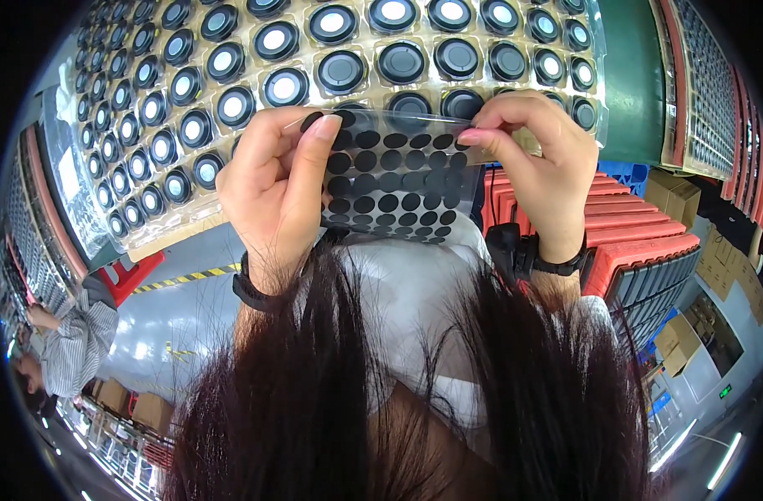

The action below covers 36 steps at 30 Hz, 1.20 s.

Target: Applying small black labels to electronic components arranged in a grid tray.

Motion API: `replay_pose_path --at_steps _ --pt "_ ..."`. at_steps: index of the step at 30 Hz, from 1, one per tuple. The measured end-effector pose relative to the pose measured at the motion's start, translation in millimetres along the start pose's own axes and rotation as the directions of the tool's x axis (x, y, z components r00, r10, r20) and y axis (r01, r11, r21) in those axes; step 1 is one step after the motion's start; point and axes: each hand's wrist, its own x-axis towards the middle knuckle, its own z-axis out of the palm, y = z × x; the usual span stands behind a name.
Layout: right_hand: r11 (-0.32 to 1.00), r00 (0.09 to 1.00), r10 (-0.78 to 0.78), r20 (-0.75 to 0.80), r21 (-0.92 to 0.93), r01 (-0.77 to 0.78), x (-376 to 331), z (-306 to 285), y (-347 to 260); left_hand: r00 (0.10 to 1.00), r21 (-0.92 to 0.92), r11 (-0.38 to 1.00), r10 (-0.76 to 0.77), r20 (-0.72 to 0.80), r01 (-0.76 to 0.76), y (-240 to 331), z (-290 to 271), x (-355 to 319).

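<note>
A clear sheet of black round stickers [390,181] hangs between my hands over the near edge of the tray, its lower part sloping toward my body. My left hand [273,175] pinches its upper left corner between thumb and fingers, with a black dot at the fingertips. At the upper right corner, the thumb and index finger of my right hand [544,146] are closed on the sheet. Behind it lies a clear blister tray [139,238] of round black parts [341,71]. Many parts have white centres; several close to the sheet have dark centres.
The tray rests on a green table [636,92]. Red slotted racks [623,225] stand close on my right, with cardboard boxes [674,196] beyond. At the left are a red stool [135,271] and a person in a striped sleeve [81,342]. More trays [715,75] lie far right.
</note>
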Motion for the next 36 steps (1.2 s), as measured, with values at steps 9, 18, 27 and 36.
replay_pose_path --at_steps 9,18,27,36 --pt "0.941 0.985 -0.145 -0.098 0.294 0.168 19 -32 21 0.994 -0.015 0.994 -0.106 -0.018 0.106 5 0 2" --pt "0.997 0.984 0.059 -0.167 0.066 -0.048 36 -55 60 0.994 0.074 0.993 -0.099 0.034 0.096 10 2 5" --pt "0.999 0.989 0.04 -0.14 0.006 -0.04 40 -58 63 0.991 0.041 0.991 -0.129 -0.021 0.13 12 9 6" --pt "0.995 0.995 -0.015 -0.102 -0.099 0.005 38 -58 61 0.996 0.051 0.995 -0.085 -0.018 0.086 11 9 6"
